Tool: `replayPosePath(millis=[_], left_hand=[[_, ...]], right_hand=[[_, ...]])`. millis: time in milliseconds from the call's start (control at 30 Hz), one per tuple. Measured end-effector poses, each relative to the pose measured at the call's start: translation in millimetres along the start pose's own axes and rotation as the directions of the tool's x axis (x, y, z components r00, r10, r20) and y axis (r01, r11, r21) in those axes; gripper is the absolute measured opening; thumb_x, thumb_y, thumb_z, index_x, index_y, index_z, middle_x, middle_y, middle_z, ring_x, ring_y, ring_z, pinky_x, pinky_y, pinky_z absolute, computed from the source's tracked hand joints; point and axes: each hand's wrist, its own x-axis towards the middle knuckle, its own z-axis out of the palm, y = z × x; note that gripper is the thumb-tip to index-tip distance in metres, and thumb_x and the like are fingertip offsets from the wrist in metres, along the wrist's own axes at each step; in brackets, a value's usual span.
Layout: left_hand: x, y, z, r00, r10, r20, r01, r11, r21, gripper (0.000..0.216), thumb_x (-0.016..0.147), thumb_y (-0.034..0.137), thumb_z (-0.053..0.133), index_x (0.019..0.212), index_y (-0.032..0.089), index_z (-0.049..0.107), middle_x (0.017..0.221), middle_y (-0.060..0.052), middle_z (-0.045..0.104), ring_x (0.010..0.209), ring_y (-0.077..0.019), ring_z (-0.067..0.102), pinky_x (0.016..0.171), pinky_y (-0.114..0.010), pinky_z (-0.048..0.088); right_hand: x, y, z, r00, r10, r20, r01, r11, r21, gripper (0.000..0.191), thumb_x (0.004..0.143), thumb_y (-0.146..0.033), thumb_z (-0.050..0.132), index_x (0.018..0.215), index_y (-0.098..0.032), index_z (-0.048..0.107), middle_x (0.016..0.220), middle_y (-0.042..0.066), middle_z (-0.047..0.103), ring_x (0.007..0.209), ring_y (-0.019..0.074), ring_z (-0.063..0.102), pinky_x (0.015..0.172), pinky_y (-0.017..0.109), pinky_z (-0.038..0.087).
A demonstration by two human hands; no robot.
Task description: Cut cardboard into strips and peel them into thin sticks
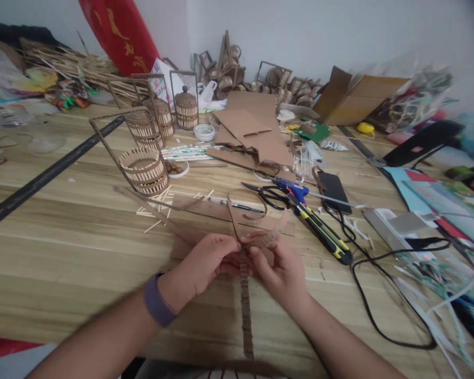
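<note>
My left hand (215,255), with a purple band at the wrist, pinches a narrow cardboard strip (246,310) near the table's front. My right hand (278,266) grips the same strip close beside it, thumb and fingers pressed together. One length of the strip hangs down toward me, showing ridges across it; another part curls up beyond my fingers. Under and behind the hands lie flat cardboard pieces (197,208) and a pen (240,205). To the right are black-handled scissors (274,196), a blue glue gun (290,188) and a yellow-black utility knife (324,234).
Small stick-and-cardboard baskets with tall handles (144,171) stand at the left, thin sticks (158,210) scattered before them. Cardboard sheets (253,121) lie at the back. A phone (335,192), a power strip (395,231) and a looping black cable (379,329) occupy the right.
</note>
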Motion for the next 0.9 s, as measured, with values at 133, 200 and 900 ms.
replayPosePath(millis=[133, 200, 900], left_hand=[[-1.4, 3.4, 3.3, 0.999, 0.003, -0.054, 0.0, 0.998, 0.058, 0.02, 0.067, 0.035, 0.062, 0.064, 0.016, 0.064, 0.062, -0.001, 0.063, 0.059, -0.0143, 0.061, 0.061, -0.025, 0.049], [-1.7, 3.5, 5.1, 0.996, 0.032, -0.079, -0.023, 0.993, 0.115, 0.02, 0.066, 0.036, 0.059, 0.06, 0.017, 0.061, 0.059, 0.0, 0.061, 0.058, -0.0142, 0.058, 0.059, -0.025, 0.048], [-9.0, 9.6, 2.7, 0.942, 0.336, 0.013, -0.238, 0.64, 0.731, 0.025, 0.075, 0.028, 0.046, 0.052, 0.018, 0.048, 0.051, 0.003, 0.04, 0.054, -0.0121, 0.039, 0.051, -0.024, 0.026]], right_hand=[[-0.3, -1.8, 0.9, 0.999, -0.035, -0.015, 0.035, 0.999, -0.019, 0.01, 0.089, -0.018, 0.059, 0.09, -0.026, 0.064, 0.091, 0.004, 0.076, 0.083, 0.0192, 0.073, 0.072, 0.031, 0.059], [-1.1, -2.5, 1.6, 0.999, -0.047, -0.025, 0.046, 0.998, -0.038, 0.01, 0.089, -0.017, 0.059, 0.089, -0.026, 0.064, 0.091, 0.004, 0.076, 0.082, 0.0194, 0.074, 0.071, 0.031, 0.059], [-8.0, -0.2, 0.1, 0.997, 0.031, -0.076, -0.033, 0.999, -0.032, 0.016, 0.093, -0.028, 0.059, 0.078, -0.026, 0.057, 0.082, 0.005, 0.076, 0.076, 0.0211, 0.071, 0.069, 0.037, 0.055]])
